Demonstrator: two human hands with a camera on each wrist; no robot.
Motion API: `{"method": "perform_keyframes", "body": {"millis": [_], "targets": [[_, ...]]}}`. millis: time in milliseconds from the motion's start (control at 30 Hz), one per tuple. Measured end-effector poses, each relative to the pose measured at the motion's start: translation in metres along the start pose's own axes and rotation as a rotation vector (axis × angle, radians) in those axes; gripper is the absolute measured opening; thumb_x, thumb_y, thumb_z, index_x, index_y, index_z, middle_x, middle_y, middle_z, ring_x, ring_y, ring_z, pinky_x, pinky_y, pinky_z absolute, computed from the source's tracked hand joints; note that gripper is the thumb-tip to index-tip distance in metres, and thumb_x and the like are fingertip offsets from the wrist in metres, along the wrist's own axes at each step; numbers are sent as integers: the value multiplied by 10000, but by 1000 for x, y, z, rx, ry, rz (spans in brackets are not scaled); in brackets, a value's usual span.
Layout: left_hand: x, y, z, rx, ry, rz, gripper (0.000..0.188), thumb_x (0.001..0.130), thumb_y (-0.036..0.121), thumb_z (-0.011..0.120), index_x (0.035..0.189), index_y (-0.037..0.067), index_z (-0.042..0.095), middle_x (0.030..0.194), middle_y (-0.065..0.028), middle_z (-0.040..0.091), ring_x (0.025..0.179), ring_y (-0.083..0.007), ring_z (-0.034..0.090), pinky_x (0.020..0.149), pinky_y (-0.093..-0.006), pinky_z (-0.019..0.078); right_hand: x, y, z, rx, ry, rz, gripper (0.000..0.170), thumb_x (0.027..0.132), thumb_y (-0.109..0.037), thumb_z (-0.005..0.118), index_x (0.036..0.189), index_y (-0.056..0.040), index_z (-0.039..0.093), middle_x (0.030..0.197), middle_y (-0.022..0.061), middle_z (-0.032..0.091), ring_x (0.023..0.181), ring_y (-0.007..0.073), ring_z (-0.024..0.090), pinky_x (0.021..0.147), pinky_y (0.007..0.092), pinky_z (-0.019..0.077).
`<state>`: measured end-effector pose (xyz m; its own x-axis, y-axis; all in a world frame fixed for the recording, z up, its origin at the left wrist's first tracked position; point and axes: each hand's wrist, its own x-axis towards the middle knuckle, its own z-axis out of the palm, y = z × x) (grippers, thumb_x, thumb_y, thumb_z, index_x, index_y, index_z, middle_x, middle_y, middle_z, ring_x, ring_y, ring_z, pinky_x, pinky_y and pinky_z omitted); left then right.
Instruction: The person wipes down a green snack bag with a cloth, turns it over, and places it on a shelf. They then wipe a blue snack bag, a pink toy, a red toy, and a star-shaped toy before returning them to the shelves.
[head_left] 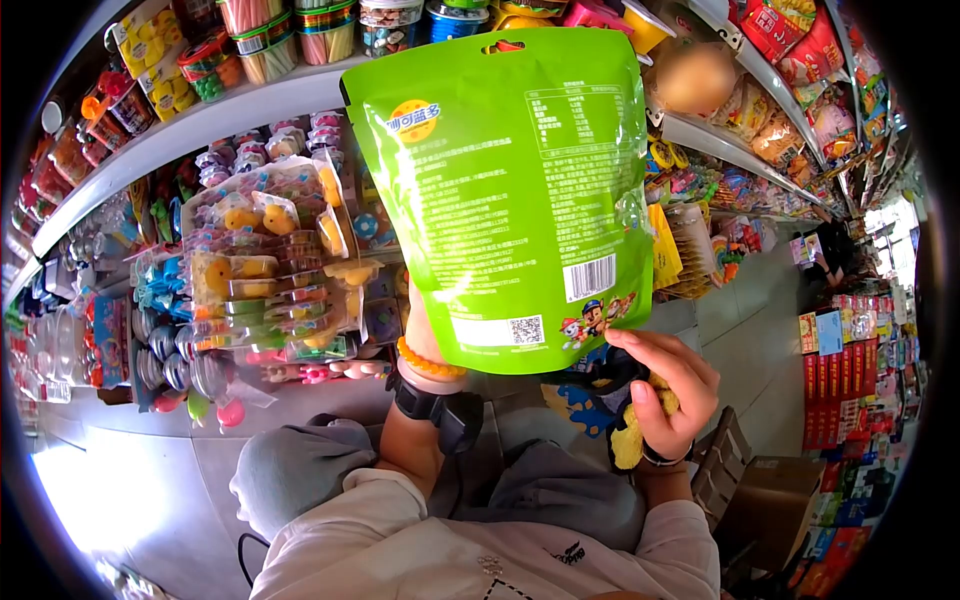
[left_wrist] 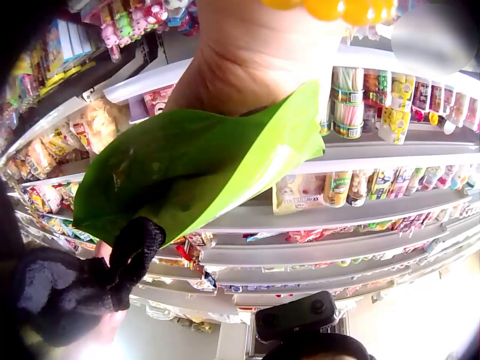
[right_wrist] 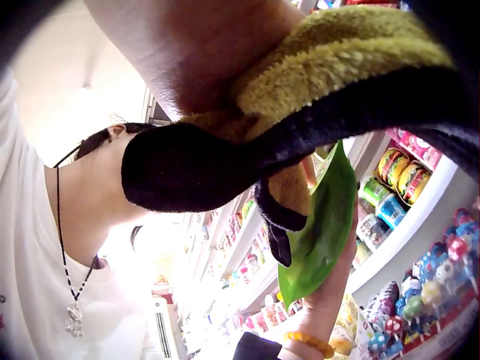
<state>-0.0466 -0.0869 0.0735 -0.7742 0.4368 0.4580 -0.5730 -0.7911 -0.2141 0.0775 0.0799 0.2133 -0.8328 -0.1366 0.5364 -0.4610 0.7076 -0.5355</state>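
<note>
A bright green snack pouch (head_left: 490, 200) is held upright before my chest, its printed back with barcode and cartoon dogs facing me. My left hand (left_wrist: 247, 67) grips it from behind; its fingers are hidden by the pouch in the head view. An orange bead bracelet (head_left: 430, 362) circles that wrist. At the pouch's lower right corner is my right hand (head_left: 668, 385), index fingertip right at the edge. This hand holds a cloth with yellow terry and a dark side (right_wrist: 330, 67), bunched between thumb and palm and hanging below.
Packs of yellow toys (head_left: 265, 240) hang close at the left. A shelf edge (head_left: 200, 115) with tubs of sweets runs behind the pouch. Bagged snacks (head_left: 775, 130) fill shelves at the upper right. A cardboard box (head_left: 775, 500) stands on the floor at the lower right.
</note>
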Motion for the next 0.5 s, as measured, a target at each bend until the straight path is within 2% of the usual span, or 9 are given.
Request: {"method": "perform_keyframes", "body": {"millis": [133,200,233,267,333,367,467,500], "targets": [[8,-3,8,86,70,1,613,907,473,472,1374,106,319,1380,-137,421,1207,-307,450,1002,-454,382,6,-3,-5,-27,-99,4,407,744,-81,653,1134,25,604,1123,148,646,955,270,657,788,336,520],[17,-14,17,259,164,18,626,905,449,476,1387,118,255,1402,-139,383,1232,-303,418,1018,-449,359,26,-15,-8,-51,-155,-21,503,737,-122,690,1198,35,562,1186,165,612,999,289,641,804,353,520],[22,-24,22,378,218,29,636,903,437,479,1394,124,223,1413,-139,364,1245,-301,402,1025,-447,347,35,-17,-10,-118,-236,-66,732,711,-235,760,1304,57,447,1282,179,542,1044,326,615,824,372,518],[28,-33,27,502,260,40,648,902,425,481,1401,130,191,1423,-140,345,1258,-299,386,1033,-445,335,45,-21,-7,-169,-235,-95,893,706,-396,767,1351,72,364,1308,204,507,1038,346,611,797,369,530],[38,-48,44,729,317,69,679,900,400,485,1415,142,127,1445,-142,308,1283,-294,354,1049,-440,312,66,-34,-2,-227,-180,-167,975,706,-515,734,1370,71,325,1308,234,490,1033,361,609,748,361,545],[41,-54,56,824,336,90,697,899,388,488,1421,147,95,1456,-143,289,1296,-292,338,1057,-438,300,76,-49,-4,-178,-222,-75,994,705,-509,743,1385,59,292,1338,243,462,1166,398,525,943,425,450],[57,-55,106,1045,295,310,761,895,352,494,1442,165,0,1488,-146,232,1334,-285,291,1080,-431,265,105,-69,-6,-207,-124,-99,941,711,-440,760,1367,63,313,1326,247,468,1151,408,530,922,431,462],[67,-52,122,1096,261,419,785,894,340,497,1449,171,-32,1499,-146,213,1347,-283,275,1088,-429,253,119,-63,-3,-266,27,-285,792,766,-437,701,1326,35,398,1222,216,554,712,327,661,590,353,538]]}}
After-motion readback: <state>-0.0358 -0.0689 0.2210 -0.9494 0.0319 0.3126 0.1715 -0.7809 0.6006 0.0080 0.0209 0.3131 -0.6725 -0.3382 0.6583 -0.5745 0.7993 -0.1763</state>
